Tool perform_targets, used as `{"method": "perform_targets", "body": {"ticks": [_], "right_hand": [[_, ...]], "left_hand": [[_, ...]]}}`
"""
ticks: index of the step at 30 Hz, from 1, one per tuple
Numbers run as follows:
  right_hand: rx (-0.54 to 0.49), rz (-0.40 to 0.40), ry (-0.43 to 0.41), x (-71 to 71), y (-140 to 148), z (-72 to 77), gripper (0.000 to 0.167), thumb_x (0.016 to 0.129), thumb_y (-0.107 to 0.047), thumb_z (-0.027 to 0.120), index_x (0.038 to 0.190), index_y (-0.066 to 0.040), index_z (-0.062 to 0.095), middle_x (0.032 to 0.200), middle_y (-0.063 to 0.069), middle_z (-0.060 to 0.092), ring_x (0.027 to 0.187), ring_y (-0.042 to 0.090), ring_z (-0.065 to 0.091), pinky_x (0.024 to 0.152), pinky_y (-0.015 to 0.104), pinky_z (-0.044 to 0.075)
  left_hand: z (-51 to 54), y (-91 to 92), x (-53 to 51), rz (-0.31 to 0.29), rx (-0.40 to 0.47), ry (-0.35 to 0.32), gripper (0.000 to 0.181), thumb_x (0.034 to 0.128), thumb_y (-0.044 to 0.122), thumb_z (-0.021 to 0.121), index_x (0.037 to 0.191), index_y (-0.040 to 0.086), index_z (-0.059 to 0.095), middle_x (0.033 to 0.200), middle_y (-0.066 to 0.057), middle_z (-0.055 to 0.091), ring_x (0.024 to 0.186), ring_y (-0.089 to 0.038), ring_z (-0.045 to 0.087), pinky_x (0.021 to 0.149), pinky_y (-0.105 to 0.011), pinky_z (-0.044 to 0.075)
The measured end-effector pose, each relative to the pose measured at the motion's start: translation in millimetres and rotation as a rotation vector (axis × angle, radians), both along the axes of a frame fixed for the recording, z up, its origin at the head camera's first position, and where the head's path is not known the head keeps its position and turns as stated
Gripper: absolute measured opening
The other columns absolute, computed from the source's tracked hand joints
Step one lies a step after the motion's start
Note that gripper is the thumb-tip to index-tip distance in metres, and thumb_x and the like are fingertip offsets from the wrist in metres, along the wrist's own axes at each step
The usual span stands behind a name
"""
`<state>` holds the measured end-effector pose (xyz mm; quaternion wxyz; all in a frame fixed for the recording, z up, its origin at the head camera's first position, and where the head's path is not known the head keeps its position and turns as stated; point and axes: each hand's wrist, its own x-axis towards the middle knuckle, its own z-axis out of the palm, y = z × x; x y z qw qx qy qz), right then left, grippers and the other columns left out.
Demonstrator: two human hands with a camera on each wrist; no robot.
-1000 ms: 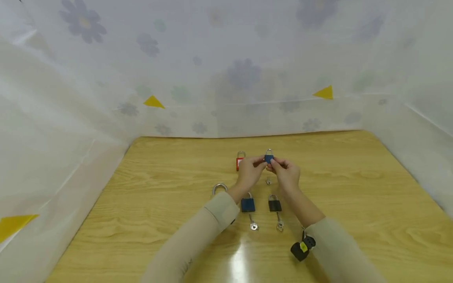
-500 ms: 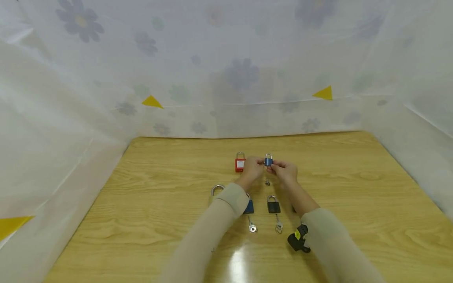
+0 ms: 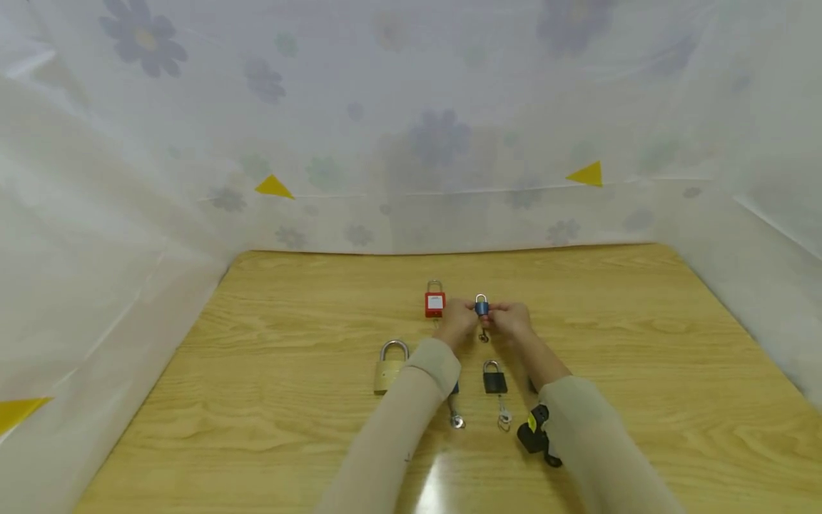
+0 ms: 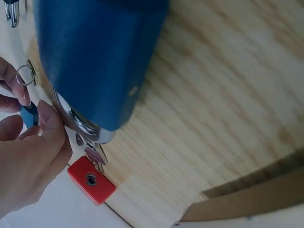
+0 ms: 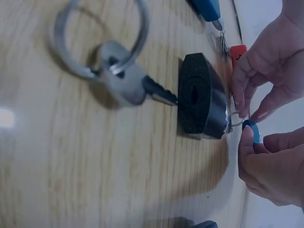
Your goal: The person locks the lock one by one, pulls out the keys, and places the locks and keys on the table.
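A small blue padlock with a silver shackle is between my two hands at the back middle of the table. My left hand pinches it from the left. From the right, the thumb and fingers of my right hand pinch it too. A ring with small keys is just below the padlock. In the right wrist view the small padlock is partly hidden by my right hand, and my left hand is close above the key ring.
A red padlock lies left of my hands. Nearer are a brass padlock, a dark padlock with keys, and a black lock beside my right sleeve. My left sleeve mostly covers a larger blue padlock.
Both hands have brought the small blue padlock nearer and lower, to just above its keys. My left forearm has shifted right, uncovering the brass padlock and covering the larger blue one.
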<state>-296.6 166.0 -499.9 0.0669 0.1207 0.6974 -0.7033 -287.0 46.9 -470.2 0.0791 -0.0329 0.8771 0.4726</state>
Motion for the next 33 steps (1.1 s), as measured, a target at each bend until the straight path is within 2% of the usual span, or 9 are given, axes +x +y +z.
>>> {"method": "perform_targets", "body": {"ticks": [5, 6, 10, 16, 18, 23, 26, 30, 33], "right_hand": [[0.131, 0.036, -0.066, 6.4, -2.8, 7.3, 0.032, 0.085, 0.009, 0.049, 0.115, 0.018, 0.054, 0.085, 0.019, 0.067, 0.065, 0.012, 0.063, 0.064, 0.024, 0.056], [0.115, 0.066, -0.024, 5.9, -0.4, 2.2, 0.03, 0.084, 0.007, 0.052, 0.113, 0.016, 0.057, 0.082, 0.017, 0.067, 0.062, 0.012, 0.062, 0.061, 0.022, 0.056], [0.157, 0.1, -0.019, -6.9, 5.5, -17.9, 0.03, 0.087, 0.001, 0.053, 0.114, 0.012, 0.059, 0.091, 0.022, 0.066, 0.071, 0.018, 0.064, 0.067, 0.029, 0.057], [0.242, 0.102, -0.019, -15.8, 6.7, -24.9, 0.031, 0.084, 0.002, 0.051, 0.112, 0.011, 0.061, 0.102, 0.027, 0.064, 0.076, 0.021, 0.063, 0.064, 0.029, 0.055], [0.318, 0.099, -0.036, 3.0, -4.4, 4.2, 0.034, 0.084, 0.001, 0.05, 0.116, 0.011, 0.059, 0.111, 0.028, 0.061, 0.077, 0.019, 0.061, 0.063, 0.025, 0.053], [0.432, 0.142, -0.049, 32.4, -20.0, 49.2, 0.039, 0.087, 0.0, 0.045, 0.122, 0.017, 0.049, 0.118, 0.034, 0.054, 0.076, 0.019, 0.056, 0.058, 0.018, 0.045], [0.446, 0.174, -0.057, 37.8, -21.0, 55.4, 0.042, 0.09, -0.002, 0.043, 0.127, 0.017, 0.043, 0.127, 0.034, 0.049, 0.089, 0.024, 0.056, 0.062, 0.016, 0.044], [0.446, 0.124, -0.014, 39.0, -16.5, 56.9, 0.044, 0.093, -0.006, 0.041, 0.135, 0.009, 0.038, 0.133, 0.031, 0.043, 0.098, 0.026, 0.054, 0.062, 0.014, 0.043], [0.437, 0.066, 0.086, 44.5, -11.4, 63.3, 0.044, 0.095, -0.007, 0.041, 0.137, 0.005, 0.038, 0.131, 0.027, 0.043, 0.091, 0.023, 0.052, 0.059, 0.013, 0.042]], "left_hand": [[-176.8, 24.3, -122.4, 0.004, -0.08, -0.021, 0.021, 0.0701, 0.006, 0.059, 0.073, 0.021, 0.073, 0.071, 0.0, 0.06, 0.064, -0.018, 0.051, 0.05, -0.027, 0.039], [-190.1, 26.6, -131.9, 0.0, -0.094, -0.034, 0.016, 0.0704, 0.008, 0.061, 0.069, 0.021, 0.071, 0.07, 0.0, 0.059, 0.064, -0.018, 0.051, 0.05, -0.028, 0.039], [-180.2, 27.0, -121.7, -0.015, -0.18, 0.022, 0.012, 0.0701, 0.011, 0.061, 0.06, 0.017, 0.063, 0.065, -0.001, 0.056, 0.061, -0.018, 0.048, 0.05, -0.027, 0.038], [-91.4, 9.3, -61.8, -0.074, -0.175, 0.002, 0.014, 0.0796, 0.012, 0.058, 0.074, 0.015, 0.07, 0.077, -0.006, 0.061, 0.068, -0.021, 0.052, 0.059, -0.027, 0.045], [-104.7, 10.9, -71.7, -0.078, -0.196, -0.022, 0.014, 0.0808, 0.015, 0.058, 0.077, 0.018, 0.071, 0.079, -0.005, 0.061, 0.067, -0.021, 0.053, 0.057, -0.028, 0.046], [-202.2, 24.2, -138.9, -0.095, -0.253, 0.003, 0.008, 0.0761, 0.028, 0.064, 0.07, 0.024, 0.068, 0.074, -0.002, 0.06, 0.062, -0.021, 0.052, 0.049, -0.03, 0.042], [-170.6, 18.6, -117.4, -0.114, -0.227, -0.03, 0.01, 0.0779, 0.028, 0.066, 0.072, 0.019, 0.068, 0.076, -0.003, 0.061, 0.067, -0.021, 0.054, 0.053, -0.029, 0.045], [-31.5, 1.6, -24.0, -0.106, -0.159, -0.12, 0.01, 0.083, 0.008, 0.057, 0.077, 0.002, 0.064, 0.081, -0.011, 0.059, 0.066, -0.021, 0.051, 0.052, -0.027, 0.043], [33.0, -4.7, 21.9, -0.089, -0.048, -0.119, 0.02, 0.0849, -0.001, 0.049, 0.098, -0.004, 0.064, 0.099, -0.015, 0.064, 0.052, -0.011, 0.04, 0.046, -0.021, 0.033]]}}
